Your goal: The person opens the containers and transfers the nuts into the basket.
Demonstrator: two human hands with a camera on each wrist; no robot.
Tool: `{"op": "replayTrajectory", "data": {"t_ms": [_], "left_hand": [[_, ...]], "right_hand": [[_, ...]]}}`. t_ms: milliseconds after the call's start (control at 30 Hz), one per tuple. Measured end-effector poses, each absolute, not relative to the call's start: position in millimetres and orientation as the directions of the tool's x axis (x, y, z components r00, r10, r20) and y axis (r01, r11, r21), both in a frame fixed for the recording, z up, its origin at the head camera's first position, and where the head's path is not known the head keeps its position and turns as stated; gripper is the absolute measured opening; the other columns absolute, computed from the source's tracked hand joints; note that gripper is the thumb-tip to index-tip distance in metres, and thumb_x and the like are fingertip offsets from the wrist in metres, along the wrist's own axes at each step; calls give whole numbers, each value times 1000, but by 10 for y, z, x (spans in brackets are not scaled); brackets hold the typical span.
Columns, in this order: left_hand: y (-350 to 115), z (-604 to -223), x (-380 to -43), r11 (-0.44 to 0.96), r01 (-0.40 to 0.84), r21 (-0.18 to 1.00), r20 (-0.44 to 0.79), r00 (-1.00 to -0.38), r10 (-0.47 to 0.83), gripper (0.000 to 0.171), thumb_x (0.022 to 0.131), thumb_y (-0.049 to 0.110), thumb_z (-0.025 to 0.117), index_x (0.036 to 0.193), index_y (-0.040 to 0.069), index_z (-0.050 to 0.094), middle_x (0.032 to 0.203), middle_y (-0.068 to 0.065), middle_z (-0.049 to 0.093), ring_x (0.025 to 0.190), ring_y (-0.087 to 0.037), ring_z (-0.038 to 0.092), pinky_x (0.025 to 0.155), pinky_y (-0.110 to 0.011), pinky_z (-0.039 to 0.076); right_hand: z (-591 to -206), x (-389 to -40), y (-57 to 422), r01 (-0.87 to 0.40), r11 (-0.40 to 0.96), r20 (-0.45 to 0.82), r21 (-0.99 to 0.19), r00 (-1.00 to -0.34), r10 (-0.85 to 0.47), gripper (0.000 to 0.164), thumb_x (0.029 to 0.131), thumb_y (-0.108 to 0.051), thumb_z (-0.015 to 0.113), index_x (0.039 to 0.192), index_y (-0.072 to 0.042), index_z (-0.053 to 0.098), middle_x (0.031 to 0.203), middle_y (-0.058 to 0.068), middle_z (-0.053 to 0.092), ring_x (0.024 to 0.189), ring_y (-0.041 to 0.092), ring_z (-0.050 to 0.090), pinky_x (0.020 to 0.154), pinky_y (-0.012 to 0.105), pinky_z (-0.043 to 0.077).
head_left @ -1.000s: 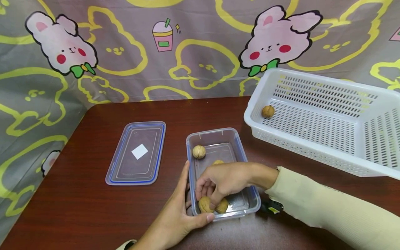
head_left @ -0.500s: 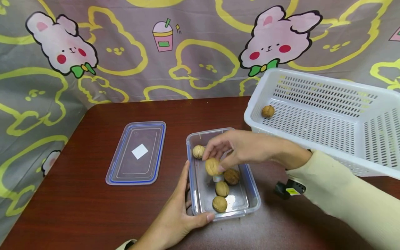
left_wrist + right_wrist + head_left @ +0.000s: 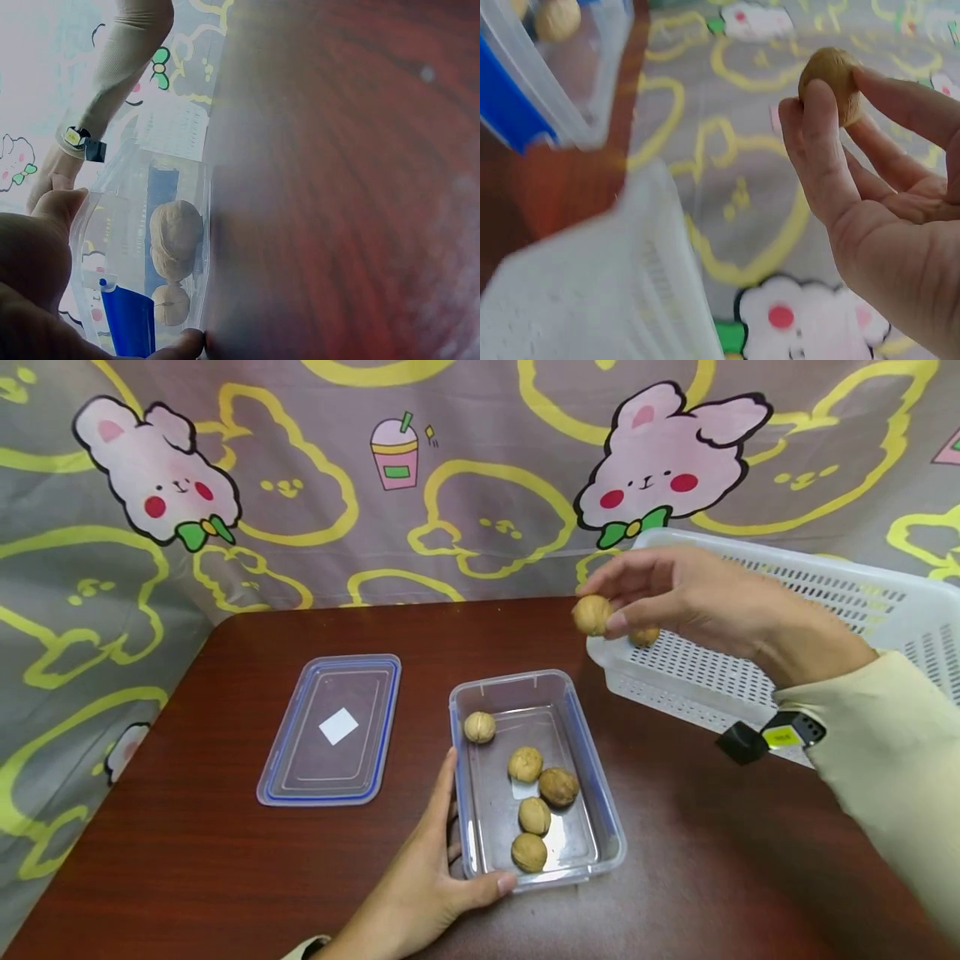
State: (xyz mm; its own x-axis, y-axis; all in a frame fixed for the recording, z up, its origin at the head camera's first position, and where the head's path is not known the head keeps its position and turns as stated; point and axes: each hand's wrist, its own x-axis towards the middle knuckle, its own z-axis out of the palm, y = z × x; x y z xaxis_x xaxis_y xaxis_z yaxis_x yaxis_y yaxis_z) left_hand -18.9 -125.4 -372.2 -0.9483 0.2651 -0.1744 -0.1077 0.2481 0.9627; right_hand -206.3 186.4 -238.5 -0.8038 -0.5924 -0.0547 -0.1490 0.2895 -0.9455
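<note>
My right hand [image 3: 693, 597] pinches a walnut [image 3: 593, 615] between thumb and fingers, held up over the left edge of the white perforated basket [image 3: 750, 714]. In the right wrist view the same walnut [image 3: 831, 84] sits at the fingertips. My left hand [image 3: 427, 877] holds the clear plastic food container [image 3: 592, 760] at its near left corner, thumb along the front rim and fingers along the left side. Several walnuts lie inside the container, one of them darker [image 3: 558, 787]. Another walnut [image 3: 645, 636] rests in the basket, partly hidden by the right hand.
A clear lid [image 3: 330, 731] with a blue seal and a white paper square lies flat to the left of the container. The dark red table [image 3: 180, 852] ends at a patterned cloth [image 3: 480, 468] hung behind it. The basket stands at the back right.
My right hand has picked a walnut out of the container and carried it up and right to the basket. The left hand stays on the container.
</note>
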Motion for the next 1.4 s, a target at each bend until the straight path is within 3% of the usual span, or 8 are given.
{"op": "replayTrajectory", "data": {"t_ms": [233,567,833,1167,1333,1400], "left_hand": [[-1249,-3738,-187,261,-95,961,-166,-950,263,133,77,18,94,170,29,-1,162,-24,38,143,-36,48,108,-41,56],[-1257,-3734,-189,285,-88,955,-164,-953,255,133,76,20,94,170,29,0,163,-22,39,145,-36,46,110,-46,54],[-1262,-3724,-189,275,-107,956,-179,-950,254,134,76,20,94,170,30,-1,164,-22,36,146,-37,44,111,-46,54],[-1255,-3723,-191,257,-124,958,-195,-943,270,134,78,20,94,169,32,-3,168,-22,29,147,-39,44,111,-45,53],[-1255,-3730,-192,249,-127,960,-195,-942,274,134,78,18,93,169,32,-3,169,-21,28,145,-38,46,109,-42,55],[-1253,-3731,-195,250,-128,960,-196,-943,270,134,77,18,93,169,32,-3,169,-21,28,144,-38,46,109,-42,55]], "right_hand": [[-2409,-2438,2343,-26,247,-84,-969,-902,-423,34,98,4,67,127,-12,73,118,2,77,106,19,71,92,25,61],[-2658,-2844,2717,213,136,-246,-968,-917,-316,34,97,8,66,122,-13,74,118,0,73,107,16,70,88,28,64],[-2922,-3039,2797,216,384,-324,-898,-915,-243,23,99,-5,70,115,-22,72,105,-10,72,98,11,69,85,22,63],[-3152,-3132,2831,224,437,-361,-871,-895,-260,19,102,0,62,114,-15,68,103,-8,69,95,8,70,90,26,63],[-3214,-3136,2858,186,558,-375,-808,-894,-244,13,104,2,58,114,2,66,102,-1,70,91,9,70,85,24,63],[-3233,-3133,2852,168,616,-384,-769,-893,-236,18,104,2,58,120,8,62,104,4,69,90,10,69,83,25,64]]}}
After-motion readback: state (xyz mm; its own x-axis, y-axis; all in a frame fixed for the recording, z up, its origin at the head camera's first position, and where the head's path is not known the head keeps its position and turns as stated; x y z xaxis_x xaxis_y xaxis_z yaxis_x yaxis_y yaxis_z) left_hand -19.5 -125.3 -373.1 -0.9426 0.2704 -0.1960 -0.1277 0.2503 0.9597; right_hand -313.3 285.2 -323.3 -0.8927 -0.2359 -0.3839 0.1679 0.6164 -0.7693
